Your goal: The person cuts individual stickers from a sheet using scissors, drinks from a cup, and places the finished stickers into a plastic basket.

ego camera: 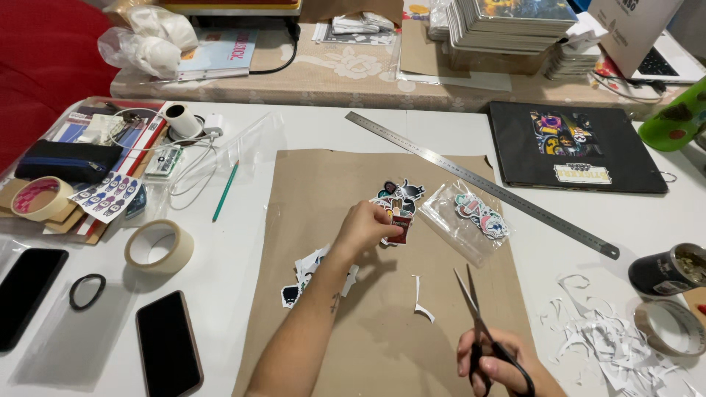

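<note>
Surface: a white table with a sheet of brown kraft paper spread in the middle as the work area; a second, cluttered table stands at the far side.
Left hand: the left hand reaches out over the brown paper, its fingers pinched shut on a small red sticker at the near edge of a pile of cut stickers.
Right hand: the right hand, at the near edge, is closed through the handles of black scissors; the blades point away, slightly parted, with nothing between them.
Done, as it looks: a heap of white paper trimmings on the right, a stray offcut on the brown paper and the gathered pile suggest many stickers are already cut out.
Left, as it looks: more sticker pieces lie beneath the left forearm, and a clear bag of stickers lies just right of the pile; whether these need trimming cannot be told.
Around: a steel ruler lies slantwise at the far right, a roll of tape and two dark phones on the left, and a black folder far right.
</note>
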